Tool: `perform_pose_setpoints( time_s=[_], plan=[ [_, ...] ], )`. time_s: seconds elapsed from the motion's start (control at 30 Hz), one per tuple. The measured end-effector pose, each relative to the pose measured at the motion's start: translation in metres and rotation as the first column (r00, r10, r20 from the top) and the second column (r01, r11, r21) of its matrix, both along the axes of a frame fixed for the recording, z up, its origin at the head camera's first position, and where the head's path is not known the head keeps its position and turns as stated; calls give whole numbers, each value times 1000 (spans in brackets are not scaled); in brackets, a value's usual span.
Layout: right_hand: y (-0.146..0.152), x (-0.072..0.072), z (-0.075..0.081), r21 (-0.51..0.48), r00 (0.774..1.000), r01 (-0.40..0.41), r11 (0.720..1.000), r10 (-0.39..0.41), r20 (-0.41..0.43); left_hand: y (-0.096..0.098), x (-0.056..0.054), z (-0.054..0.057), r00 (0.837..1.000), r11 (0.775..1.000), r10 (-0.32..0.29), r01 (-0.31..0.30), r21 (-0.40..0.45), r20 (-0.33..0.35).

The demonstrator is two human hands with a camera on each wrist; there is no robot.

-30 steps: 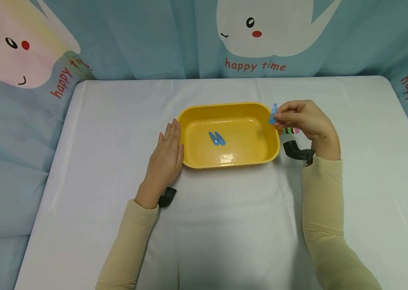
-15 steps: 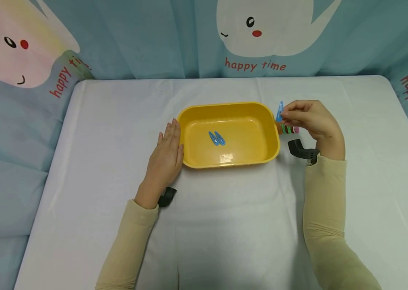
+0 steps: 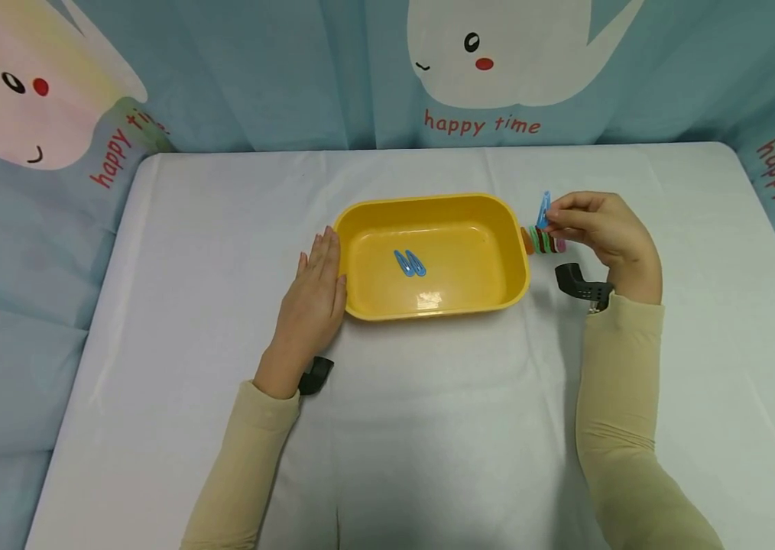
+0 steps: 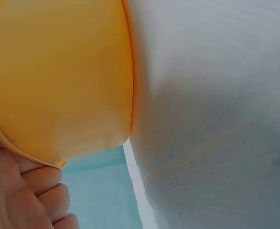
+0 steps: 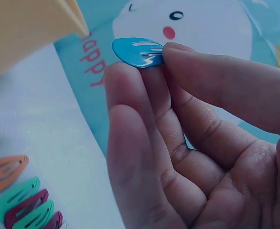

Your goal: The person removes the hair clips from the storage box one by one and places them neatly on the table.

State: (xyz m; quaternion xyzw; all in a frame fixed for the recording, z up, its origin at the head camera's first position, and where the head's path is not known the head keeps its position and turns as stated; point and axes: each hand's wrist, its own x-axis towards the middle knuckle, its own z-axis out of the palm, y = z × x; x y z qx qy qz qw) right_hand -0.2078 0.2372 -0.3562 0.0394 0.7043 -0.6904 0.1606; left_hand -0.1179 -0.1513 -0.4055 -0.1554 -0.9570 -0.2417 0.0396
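Observation:
My right hand (image 3: 604,229) pinches a blue snap hair clip (image 3: 543,209) between thumb and fingertips, up off the table and right of the yellow tray (image 3: 432,312). In the right wrist view the clip (image 5: 137,52) shows its slotted face. Below that hand lies a row of hair clips (image 3: 547,241), orange, green, dark red and pink, partly hidden. Two blue hair clips (image 3: 410,263) lie side by side inside the tray. Against the tray's left end rests my left hand (image 3: 310,298), fingers straight along the rim. In the left wrist view its fingertips (image 4: 54,202) touch the rim.
A white cloth covers the table (image 3: 429,428). Behind it and at the sides hangs a blue curtain (image 3: 277,69) with whale prints. Each wrist carries a black camera mount, the right mount (image 3: 582,286) close to the row of clips.
My right hand has moved right with the blue hair clip, away from the tray's right rim, and more of the row of clips shows. The left hand stays at the tray.

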Motion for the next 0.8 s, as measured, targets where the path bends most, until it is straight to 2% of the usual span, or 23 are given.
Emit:
perform_pose_setpoints(
  time_s=[0.37, 0.8],
  plan=[
    [9, 0, -6, 24, 1000, 16, 1000, -16, 5, 0, 0, -1, 1000, 1000, 4, -4, -3, -3],
    [20, -1, -13, -16, 997, 39, 999, -38, 60, 0, 0, 0, 1000, 1000, 4, -4, 6, -3]
  ],
)
